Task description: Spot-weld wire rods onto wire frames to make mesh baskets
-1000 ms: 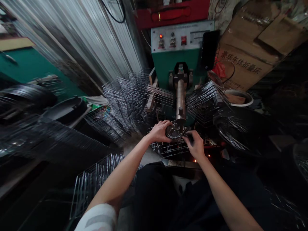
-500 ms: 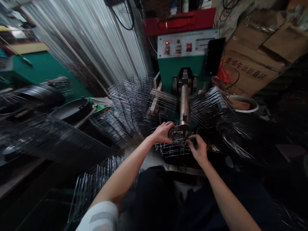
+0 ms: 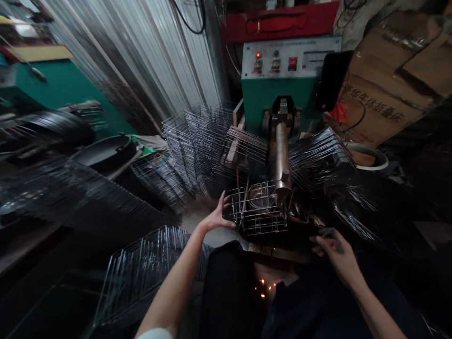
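Note:
A wire basket (image 3: 261, 230) sits under the thick metal arm (image 3: 282, 157) of a green machine, which looks like a spot welder. Through the wires shows a round metal piece (image 3: 259, 195). My left hand (image 3: 214, 219) is just left of the basket, thumb and fingers spread, with nothing in it. Off to the right and lower, my right hand (image 3: 337, 254) is apart from the basket, its fingers loosely bent and slightly blurred. I see nothing between them. Orange sparks (image 3: 262, 285) glow below the basket, near my legs.
Stacked wire panels (image 3: 194, 146) stand left of the machine, more wire racks (image 3: 141, 268) at lower left. Metal rods (image 3: 314, 150) and a white-rimmed bucket (image 3: 374, 162) are at right. A red light (image 3: 258, 54) glows on the control panel (image 3: 292, 47); cardboard (image 3: 395, 80) leans behind.
My left hand has let go of the round metal piece and drawn left, opening. My right hand has left the arm's tip, moving right and down. Sparks have appeared below.

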### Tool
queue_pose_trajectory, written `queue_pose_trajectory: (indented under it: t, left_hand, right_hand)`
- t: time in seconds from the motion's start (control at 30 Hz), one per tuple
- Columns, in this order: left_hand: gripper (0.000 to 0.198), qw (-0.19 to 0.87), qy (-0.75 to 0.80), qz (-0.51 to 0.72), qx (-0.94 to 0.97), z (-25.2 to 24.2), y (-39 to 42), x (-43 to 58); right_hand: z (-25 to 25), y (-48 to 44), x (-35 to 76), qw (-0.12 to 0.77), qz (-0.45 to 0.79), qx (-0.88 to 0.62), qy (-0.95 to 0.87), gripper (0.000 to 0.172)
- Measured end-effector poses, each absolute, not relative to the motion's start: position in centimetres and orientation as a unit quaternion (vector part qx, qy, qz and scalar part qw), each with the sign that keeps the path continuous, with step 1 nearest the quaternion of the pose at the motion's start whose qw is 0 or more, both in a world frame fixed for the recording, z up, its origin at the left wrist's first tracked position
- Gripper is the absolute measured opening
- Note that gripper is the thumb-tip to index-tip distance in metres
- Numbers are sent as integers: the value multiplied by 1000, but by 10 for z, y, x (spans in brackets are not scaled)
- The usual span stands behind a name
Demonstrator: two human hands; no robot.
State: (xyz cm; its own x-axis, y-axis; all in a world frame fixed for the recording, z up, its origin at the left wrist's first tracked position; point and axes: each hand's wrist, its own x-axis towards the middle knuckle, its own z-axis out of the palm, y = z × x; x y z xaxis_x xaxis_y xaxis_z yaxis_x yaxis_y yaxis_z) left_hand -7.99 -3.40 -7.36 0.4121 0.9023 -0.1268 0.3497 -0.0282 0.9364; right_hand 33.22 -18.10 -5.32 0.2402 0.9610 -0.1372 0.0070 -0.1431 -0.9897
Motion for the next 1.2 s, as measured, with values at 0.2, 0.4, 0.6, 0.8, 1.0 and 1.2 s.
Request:
queue_pose_trajectory:
  t: [0.2,0.4,0.6,0.8,1.0,1.2]
  left_hand:
    - [124,631,396,369,556,-101,-36,-59]
    - [108,553,401,432,589,-84,-66,-64]
    - [113,480,366,398,691,-61,-103,-14]
    - [117,403,453,334,722,-44,-109,44]
    - [118,319,486,288,761,-38,-111,63]
    - [122,313,500,264,763,-40,-113,79]
  right_hand:
    - [-46,-196,309,467,470,-620,-421,45]
    - [-2,-206,301,294,183,-629,-696,29]
    - [47,-201,264,287,398,-544,-681,29]
    - [46,-196,264,286,580,-519,-559,41]
    - [62,-186,291,242,509,-428,-706,30]
    - [27,-162,284,221,176,-399,-872,17]
